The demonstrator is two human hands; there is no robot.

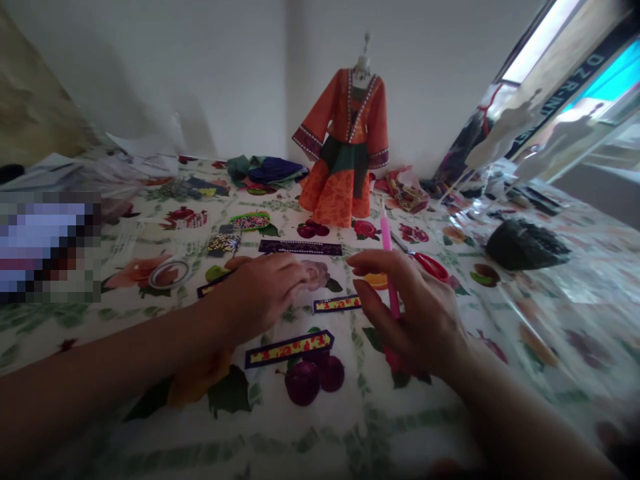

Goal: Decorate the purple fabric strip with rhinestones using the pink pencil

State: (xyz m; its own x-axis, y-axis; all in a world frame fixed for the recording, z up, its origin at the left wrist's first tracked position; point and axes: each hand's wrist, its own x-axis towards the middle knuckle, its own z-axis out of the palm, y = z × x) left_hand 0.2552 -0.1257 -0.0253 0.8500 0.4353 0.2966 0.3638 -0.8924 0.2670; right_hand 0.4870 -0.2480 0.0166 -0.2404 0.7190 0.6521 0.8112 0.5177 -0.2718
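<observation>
One pink pen (385,231) sits in the loosely curled right hand (407,307), I'd say; left hand (270,290) half-closed above a dark-edged strip (213,287).

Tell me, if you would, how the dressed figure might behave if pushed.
The dressed figure would probably tip if pushed high up, standing tall for its width. Its wide sleeves hang free, so they would likely swing.

At twelve o'clock, one dressed mannequin (350,147); at two, two bare mannequins (503,133). Two clearly visible yellow-and-red strips (290,349), one pink pen (385,235), one pair of scissors (431,267).
</observation>
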